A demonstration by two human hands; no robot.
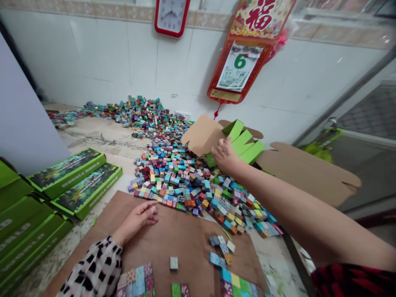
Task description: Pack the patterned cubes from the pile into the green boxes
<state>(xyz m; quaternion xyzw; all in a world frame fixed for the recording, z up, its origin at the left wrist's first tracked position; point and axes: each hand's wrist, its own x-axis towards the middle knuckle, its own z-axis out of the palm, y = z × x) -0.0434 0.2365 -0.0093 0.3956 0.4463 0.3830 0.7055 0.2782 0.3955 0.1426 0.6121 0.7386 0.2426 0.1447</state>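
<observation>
My left hand [140,218], in a black-and-white patterned sleeve, is over the brown board [182,231] with fingers loosely bent and slightly apart; nothing shows in it. My right hand [224,154] reaches far forward from the right edge, its fingers closed on the near left end of a folded green cardboard piece [244,142]. Tan cardboard flaps [204,134] stick out around that piece. Just in front of my left fingers lies a big heap of small patterned blocks [173,173]. On the board are a single pale block [173,263], a few loose grey-blue blocks [218,260] and block rows [137,280].
Green "Module World" boxes [86,185] are stacked at the left. Another pile of blocks [136,109] lies along the tiled wall [108,49]. Above hang a red clock [171,16] and a calendar [239,68]. A flat cardboard sheet [309,173] juts out at the right.
</observation>
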